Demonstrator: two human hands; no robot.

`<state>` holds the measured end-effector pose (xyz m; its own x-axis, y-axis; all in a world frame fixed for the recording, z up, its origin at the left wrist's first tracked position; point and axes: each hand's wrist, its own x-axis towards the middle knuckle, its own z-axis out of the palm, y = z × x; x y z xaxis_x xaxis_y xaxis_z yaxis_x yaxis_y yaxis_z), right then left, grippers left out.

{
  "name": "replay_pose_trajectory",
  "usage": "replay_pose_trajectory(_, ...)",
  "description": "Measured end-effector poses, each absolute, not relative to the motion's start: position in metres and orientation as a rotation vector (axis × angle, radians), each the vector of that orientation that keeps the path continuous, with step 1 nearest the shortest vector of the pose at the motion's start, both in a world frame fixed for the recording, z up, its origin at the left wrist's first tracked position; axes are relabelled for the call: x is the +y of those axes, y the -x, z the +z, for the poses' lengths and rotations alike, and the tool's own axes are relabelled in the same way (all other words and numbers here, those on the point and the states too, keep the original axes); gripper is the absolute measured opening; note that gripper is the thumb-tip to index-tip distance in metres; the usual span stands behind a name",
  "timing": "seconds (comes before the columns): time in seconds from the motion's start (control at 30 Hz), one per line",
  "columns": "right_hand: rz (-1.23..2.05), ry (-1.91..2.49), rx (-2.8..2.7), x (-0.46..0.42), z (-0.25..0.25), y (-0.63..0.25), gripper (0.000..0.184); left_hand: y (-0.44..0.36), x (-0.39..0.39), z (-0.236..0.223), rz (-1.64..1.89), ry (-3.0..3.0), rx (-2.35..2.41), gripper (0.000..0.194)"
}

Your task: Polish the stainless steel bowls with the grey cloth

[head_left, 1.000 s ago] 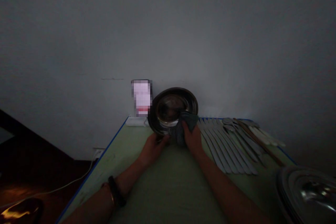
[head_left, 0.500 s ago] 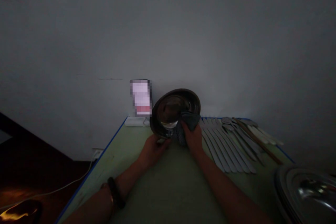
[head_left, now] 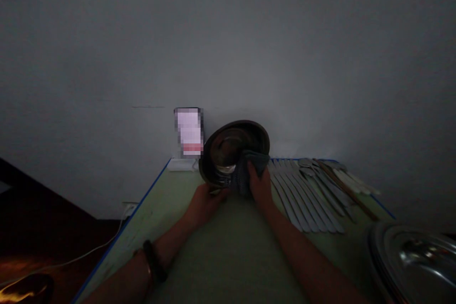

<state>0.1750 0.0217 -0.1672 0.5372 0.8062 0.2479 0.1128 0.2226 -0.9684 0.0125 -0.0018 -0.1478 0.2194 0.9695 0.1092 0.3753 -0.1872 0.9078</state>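
A shiny metal bowl (head_left: 217, 152) is held tilted above the table, its inside facing me. My left hand (head_left: 204, 203) grips it at the lower left rim, with the fingers partly hidden beneath the metal. In my right hand (head_left: 261, 187) is a dark grey-blue cloth (head_left: 245, 171), pressed against the lower right of the bowl's inside and rim. The thumb of that hand lies over the cloth; its other fingers are hidden.
Several pieces of flat cutlery (head_left: 302, 199) lie in a row right of the bowl, beside spoons and brown chopsticks (head_left: 349, 192). Stacked metal bowls (head_left: 416, 261) stand at the near right. A lit phone (head_left: 189, 130) leans by the wall (head_left: 228, 47); a white cable (head_left: 96, 248) hangs left of the table (head_left: 228, 256).
The bowl has tilted a little and shifted slightly right, then back left, with both hands moving along. The cloth stays against its lower right side. My view has turned slightly.
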Motion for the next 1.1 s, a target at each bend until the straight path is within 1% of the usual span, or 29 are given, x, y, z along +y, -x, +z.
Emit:
replay_pose_trajectory(0.1,0.593,1.290,-0.898,0.022,-0.167,-0.175,0.046,-0.016,-0.004,-0.146,0.944,-1.700,1.267,0.020)
replay_pose_trajectory(0.17,0.583,1.309,-0.877,0.023,-0.167,-0.176,0.046,-0.018,-0.006,-0.145,0.957,-1.687,1.270,0.024)
replay_pose_trajectory(0.27,0.559,1.327,-0.846,0.025,-0.169,-0.179,0.046,-0.018,-0.007,-0.144,1.138,-1.599,1.229,0.032)
replay_pose_trajectory(0.37,0.541,1.344,-0.831,0.025,-0.170,-0.180,0.045,-0.015,-0.007,-0.143,1.301,-1.538,1.171,0.030)
replay_pose_trajectory(0.43,0.534,1.353,-0.829,0.026,-0.170,-0.180,0.046,-0.014,-0.005,-0.144,1.296,-1.572,1.157,0.030)
replay_pose_trajectory(0.53,0.536,1.355,-0.846,0.026,-0.170,-0.179,0.053,-0.011,-0.002,-0.151,1.195,-1.652,1.162,0.030)
replay_pose_trajectory(0.67,0.546,1.355,-0.881,0.026,-0.170,-0.178,0.061,-0.010,0.001,-0.160,1.082,-1.720,1.194,0.025)
replay_pose_trajectory(0.73,0.550,1.356,-0.881,0.027,-0.171,-0.178,0.060,-0.012,0.001,-0.159,1.078,-1.714,1.221,0.026)
replay_pose_trajectory(0.87,0.538,1.342,-0.863,0.029,-0.174,-0.180,0.053,-0.014,-0.001,-0.152,1.210,-1.543,1.223,0.040)
replay_pose_trajectory(0.97,0.527,1.317,-0.869,0.030,-0.175,-0.181,0.051,-0.012,-0.001,-0.147,1.356,-1.411,1.190,0.039)
replay_pose_trajectory(1.03,0.518,1.306,-0.869,0.030,-0.175,-0.181,0.051,-0.010,0.000,-0.145,1.355,-1.432,1.154,0.040)
replay_pose_trajectory(1.1,0.511,1.300,-0.864,0.030,-0.175,-0.182,0.051,-0.008,0.001,-0.144,1.278,-1.466,1.138,0.044)
